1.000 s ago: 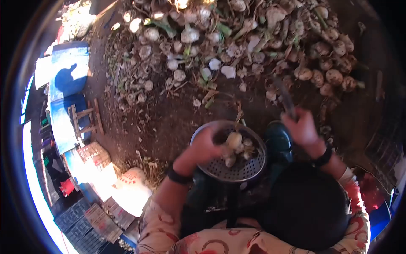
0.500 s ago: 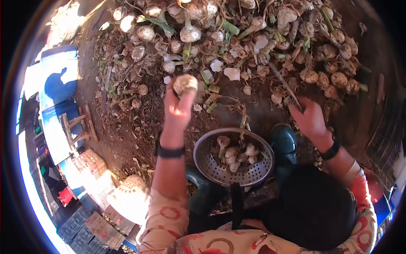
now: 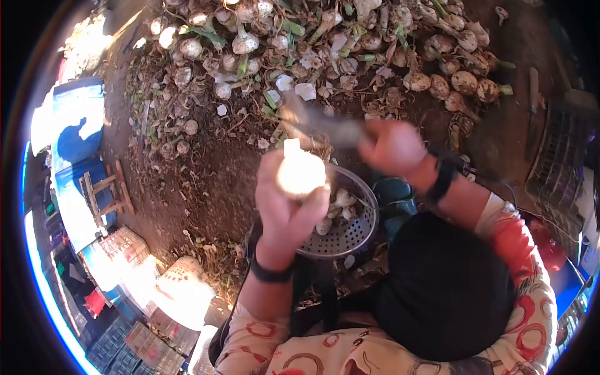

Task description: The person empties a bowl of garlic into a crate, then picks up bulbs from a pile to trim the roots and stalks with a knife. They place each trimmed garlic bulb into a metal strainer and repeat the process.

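Note:
My left hand (image 3: 284,209) holds a garlic bulb (image 3: 302,174) from below, its stub of stem pointing up. Strong sunlight washes out its surface. Gripped in my right hand (image 3: 394,147) is a knife (image 3: 331,127), blurred by motion. Its blade reaches leftward, just beyond the bulb. Below the hands, a perforated metal colander (image 3: 373,232) holds several bulbs with short stems (image 3: 342,203), and my left hand covers part of its left side.
A heap of untrimmed bulbs (image 3: 245,42) with dry leaves and roots lies across the far ground. A wooden stool (image 3: 106,194) and blue sheeting (image 3: 78,125) are at left. A dark plastic crate (image 3: 556,153) stands at right, a green boot (image 3: 397,209) beside the colander.
My left hand has come down and nearer with the bulb, now over the colander's left edge. My right hand has swung the knife left toward the bulb. The view has shifted slightly.

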Demonstrator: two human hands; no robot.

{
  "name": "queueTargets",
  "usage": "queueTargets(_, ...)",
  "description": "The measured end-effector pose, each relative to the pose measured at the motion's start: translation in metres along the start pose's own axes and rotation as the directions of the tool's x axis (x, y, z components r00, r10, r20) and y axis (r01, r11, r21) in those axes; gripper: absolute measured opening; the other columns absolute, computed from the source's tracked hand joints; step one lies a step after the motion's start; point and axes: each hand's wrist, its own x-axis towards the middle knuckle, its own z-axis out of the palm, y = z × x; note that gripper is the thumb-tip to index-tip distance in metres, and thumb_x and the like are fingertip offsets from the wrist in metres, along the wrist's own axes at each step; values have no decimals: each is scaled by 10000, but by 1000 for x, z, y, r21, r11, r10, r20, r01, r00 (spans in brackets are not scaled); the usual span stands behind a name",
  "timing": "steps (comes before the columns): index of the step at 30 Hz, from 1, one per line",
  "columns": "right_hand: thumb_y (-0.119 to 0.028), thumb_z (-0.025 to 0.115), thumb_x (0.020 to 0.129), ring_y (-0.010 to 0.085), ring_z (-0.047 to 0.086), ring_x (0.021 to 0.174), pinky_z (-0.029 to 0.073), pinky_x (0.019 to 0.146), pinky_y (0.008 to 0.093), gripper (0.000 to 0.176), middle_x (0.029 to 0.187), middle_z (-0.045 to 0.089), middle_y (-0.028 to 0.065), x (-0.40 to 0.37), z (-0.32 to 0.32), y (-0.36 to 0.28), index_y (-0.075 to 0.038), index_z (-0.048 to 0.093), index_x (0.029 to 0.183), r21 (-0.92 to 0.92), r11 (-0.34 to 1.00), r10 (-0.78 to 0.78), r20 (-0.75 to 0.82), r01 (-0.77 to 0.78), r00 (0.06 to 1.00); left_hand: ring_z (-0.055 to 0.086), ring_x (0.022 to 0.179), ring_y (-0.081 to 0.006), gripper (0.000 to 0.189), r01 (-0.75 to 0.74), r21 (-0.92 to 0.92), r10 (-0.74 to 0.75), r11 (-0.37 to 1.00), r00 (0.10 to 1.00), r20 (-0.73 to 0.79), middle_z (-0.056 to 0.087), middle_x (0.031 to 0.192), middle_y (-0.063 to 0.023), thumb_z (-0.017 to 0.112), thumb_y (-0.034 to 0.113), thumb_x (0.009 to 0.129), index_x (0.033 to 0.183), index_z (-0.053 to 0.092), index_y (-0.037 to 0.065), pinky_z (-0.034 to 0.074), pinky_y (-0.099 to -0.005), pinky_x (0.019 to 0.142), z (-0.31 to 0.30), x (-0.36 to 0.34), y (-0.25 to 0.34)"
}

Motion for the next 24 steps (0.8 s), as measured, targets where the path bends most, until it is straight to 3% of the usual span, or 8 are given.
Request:
queueTargets(2,-245,566,725,350,561,662,454,559,401,234,703,577,184,-9,-8,60,-22,582,794,-72,959,271,-45,-274,961,523,855,-232,464,97,-438,-203,894,958,-201,505,933,-124,668,164,615,1002,479,-7,415,-310,755,11,-8,27)
queueTargets(4,-220,575,730,324,570,624,450,538,363,206,668,569,187,-27,-24,26,-19,579,774,-18,963,265,-124,-269,956,484,944,-199,463,83,12,-80,997,984,-161,478,1006,-109,674,130,628,1016,469,-17,398,-306,812,10,-5,17)
queueTargets(8,-194,572,703,303,566,573,441,525,346,176,619,560,164,-11,-40,-2,-25,584,748,231,971,71,-28,-63,997,500,916,-157,472,110,-199,-150,974,968,-200,482,1004,-76,616,45,692,1108,396,15,415,-274,781,6,-8,17)
queueTargets(15,-174,574,710,223,553,551,435,523,322,172,654,574,148,2,-56,-15,-10,582,762,425,905,-105,161,27,981,485,887,-190,341,78,-929,-282,362,959,-30,486,994,-82,503,-16,694,1025,436,32,399,-303,815,26,13,51)
queueTargets(20,-228,579,728,196,551,562,428,543,300,272,620,567,152,-33,-28,25,31,585,811,409,840,304,191,-357,933,513,813,-150,426,646,-325,-528,691,758,383,509,943,-102,660,172,698,1033,439,30,427,-259,701,-10,2,-2)
queueTargets(21,-228,579,728,196,551,562,428,543,300,272,620,567,152,-29,-31,27,31,585,811,416,830,313,206,-372,927,525,760,-130,444,386,94,-398,917,898,190,539,930,-97,686,217,694,1027,469,20,435,-236,666,-11,-23,-67)
queueTargets(23,-225,585,732,133,506,549,413,530,280,267,584,544,105,-12,-34,42,31,583,810,416,774,419,228,-476,879,534,737,-134,385,799,-178,-795,574,493,-352,573,871,-90,673,187,715,1011,497,13,445,-241,674,-36,37,-66)
queueTargets(24,-225,585,732,133,506,549,413,530,280,267,584,544,105,-12,-32,40,31,583,810,409,773,423,237,-485,875,536,728,-125,286,440,-67,-416,895,774,-478,587,817,-80,626,168,755,971,519,15,448,-250,685,-58,46,-117)
